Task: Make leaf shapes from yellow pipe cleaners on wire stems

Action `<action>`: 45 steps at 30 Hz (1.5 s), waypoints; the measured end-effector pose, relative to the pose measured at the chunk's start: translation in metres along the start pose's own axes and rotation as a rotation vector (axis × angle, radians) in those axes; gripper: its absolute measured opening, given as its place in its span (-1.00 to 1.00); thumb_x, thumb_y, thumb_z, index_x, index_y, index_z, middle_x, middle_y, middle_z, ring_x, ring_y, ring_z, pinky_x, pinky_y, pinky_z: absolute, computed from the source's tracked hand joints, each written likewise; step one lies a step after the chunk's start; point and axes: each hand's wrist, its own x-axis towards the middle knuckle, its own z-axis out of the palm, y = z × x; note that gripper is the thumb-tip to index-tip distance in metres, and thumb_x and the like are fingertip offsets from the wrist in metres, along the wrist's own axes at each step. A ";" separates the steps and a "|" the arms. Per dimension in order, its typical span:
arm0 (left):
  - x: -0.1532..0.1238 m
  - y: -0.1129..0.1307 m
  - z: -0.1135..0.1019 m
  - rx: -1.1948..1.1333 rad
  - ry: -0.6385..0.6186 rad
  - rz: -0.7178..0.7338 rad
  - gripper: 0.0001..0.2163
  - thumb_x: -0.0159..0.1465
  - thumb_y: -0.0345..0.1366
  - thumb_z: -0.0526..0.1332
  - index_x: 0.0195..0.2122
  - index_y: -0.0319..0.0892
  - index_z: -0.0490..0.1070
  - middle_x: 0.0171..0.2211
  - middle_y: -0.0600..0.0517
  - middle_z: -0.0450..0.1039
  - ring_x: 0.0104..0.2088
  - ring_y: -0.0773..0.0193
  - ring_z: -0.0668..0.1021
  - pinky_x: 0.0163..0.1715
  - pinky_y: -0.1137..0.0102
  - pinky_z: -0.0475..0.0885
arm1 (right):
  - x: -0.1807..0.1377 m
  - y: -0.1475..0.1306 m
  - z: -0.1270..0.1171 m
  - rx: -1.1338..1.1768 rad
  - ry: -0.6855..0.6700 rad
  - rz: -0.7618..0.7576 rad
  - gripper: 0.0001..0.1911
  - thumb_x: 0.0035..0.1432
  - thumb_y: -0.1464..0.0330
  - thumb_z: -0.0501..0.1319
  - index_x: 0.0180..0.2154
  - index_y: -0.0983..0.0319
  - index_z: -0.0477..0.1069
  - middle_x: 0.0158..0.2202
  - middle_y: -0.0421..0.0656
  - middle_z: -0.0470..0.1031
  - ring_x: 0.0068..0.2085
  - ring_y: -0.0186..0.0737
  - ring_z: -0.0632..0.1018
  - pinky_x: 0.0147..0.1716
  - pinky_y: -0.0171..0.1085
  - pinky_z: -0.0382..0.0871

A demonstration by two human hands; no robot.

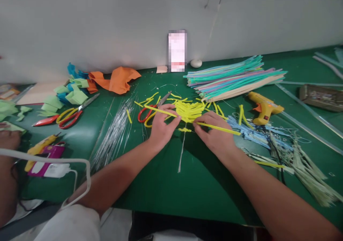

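My left hand [162, 126] and my right hand [214, 129] face each other above the green table, fingers closed on a long yellow pipe cleaner [221, 127]. It runs out past both hands, across a wire stem [182, 151] that hangs down between them. Just below the crossing, a short yellow twist [184, 130] wraps the stem. Behind my fingers lies a fan of yellow pipe cleaner pieces [190, 109]; whether it is joined to the stem I cannot tell. Close to my left hand are red-handled scissors [146, 114], partly covered by yellow pieces.
Bundled coloured pipe cleaners [235, 76] lie at the back right, near a yellow glue gun [265, 107]. Thin wires [115, 130] spread left of my arm. Another pair of scissors [77, 111] and crepe paper [120, 80] sit farther left. A co-worker's hand [9, 141] shows at the left edge.
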 end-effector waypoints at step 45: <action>-0.017 0.016 0.019 -0.489 0.229 -0.362 -0.72 0.10 -0.19 0.40 -0.28 -0.14 0.33 -0.22 0.06 0.44 -0.37 0.37 0.58 -0.40 0.42 0.58 | -0.006 -0.032 0.006 1.287 -0.015 1.013 -0.71 -0.20 0.31 0.49 -0.36 0.23 0.55 -0.34 -0.16 0.63 -0.37 -0.26 0.61 -0.33 -0.31 0.46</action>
